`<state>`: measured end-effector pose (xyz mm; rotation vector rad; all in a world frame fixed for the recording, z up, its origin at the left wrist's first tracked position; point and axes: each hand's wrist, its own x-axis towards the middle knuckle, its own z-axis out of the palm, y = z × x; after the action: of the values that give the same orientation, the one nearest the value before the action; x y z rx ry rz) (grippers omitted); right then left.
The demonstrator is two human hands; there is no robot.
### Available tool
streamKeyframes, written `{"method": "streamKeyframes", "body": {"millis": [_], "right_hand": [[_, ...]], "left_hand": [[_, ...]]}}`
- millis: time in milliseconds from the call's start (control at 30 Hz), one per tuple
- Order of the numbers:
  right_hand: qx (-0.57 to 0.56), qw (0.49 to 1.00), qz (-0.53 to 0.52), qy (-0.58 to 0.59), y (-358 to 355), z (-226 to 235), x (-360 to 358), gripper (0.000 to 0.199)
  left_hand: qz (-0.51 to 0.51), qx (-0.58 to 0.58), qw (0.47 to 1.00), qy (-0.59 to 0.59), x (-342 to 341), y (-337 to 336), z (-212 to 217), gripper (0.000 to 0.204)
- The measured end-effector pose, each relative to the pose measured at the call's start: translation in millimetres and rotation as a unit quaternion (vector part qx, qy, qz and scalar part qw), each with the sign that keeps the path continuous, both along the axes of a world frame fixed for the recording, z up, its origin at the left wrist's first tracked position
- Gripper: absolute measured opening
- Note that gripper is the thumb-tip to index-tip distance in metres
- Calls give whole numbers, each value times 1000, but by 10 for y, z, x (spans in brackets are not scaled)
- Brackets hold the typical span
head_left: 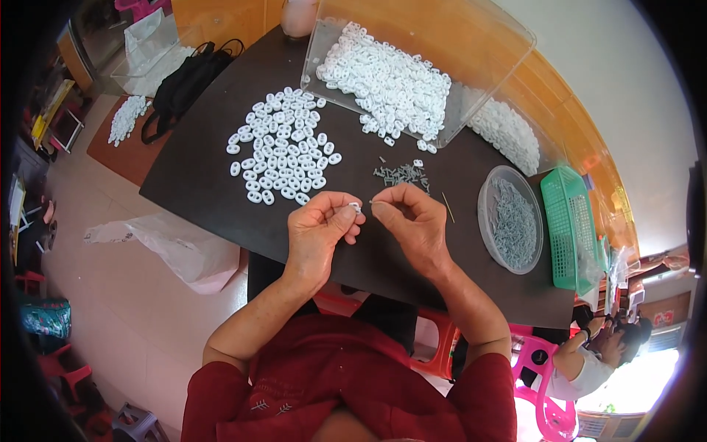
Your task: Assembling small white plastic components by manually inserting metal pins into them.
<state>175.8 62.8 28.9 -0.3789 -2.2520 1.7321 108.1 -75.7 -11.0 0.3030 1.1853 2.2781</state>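
Pinching a white piece (356,208), the left hand (313,230) shows beyond blurred shirt lettering (277,387).

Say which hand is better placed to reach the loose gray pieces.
Probably the right hand: it is closer to the loose gray pieces, though its pinch seems to hold something tiny. The left hand, farther off, holds a white piece.

A dark brown bench (193,178) carries everything around a small loose heap of grey screw-like pins (403,175). Left of the heap spreads a batch of white oval two-hole plastic pieces (282,152). Beyond it stands a clear plastic bin (423,33), a few white bits lying between. To the heap's right come a thin yellowish stick (448,208), a round translucent tub (484,221), then a green openwork plastic basket (561,221).
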Motion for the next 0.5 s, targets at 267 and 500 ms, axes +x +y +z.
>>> {"method": "streamKeyframes", "body": {"millis": [267,500], "right_hand": [[12,999,49,4,-3,-27,10,6],[26,998,59,-16,-23,-9,4,5]], "left_hand": [[-14,-6,1000,21,28,-10,-23,12],[-26,-16,998,47,32,-35,-71,11]]}}
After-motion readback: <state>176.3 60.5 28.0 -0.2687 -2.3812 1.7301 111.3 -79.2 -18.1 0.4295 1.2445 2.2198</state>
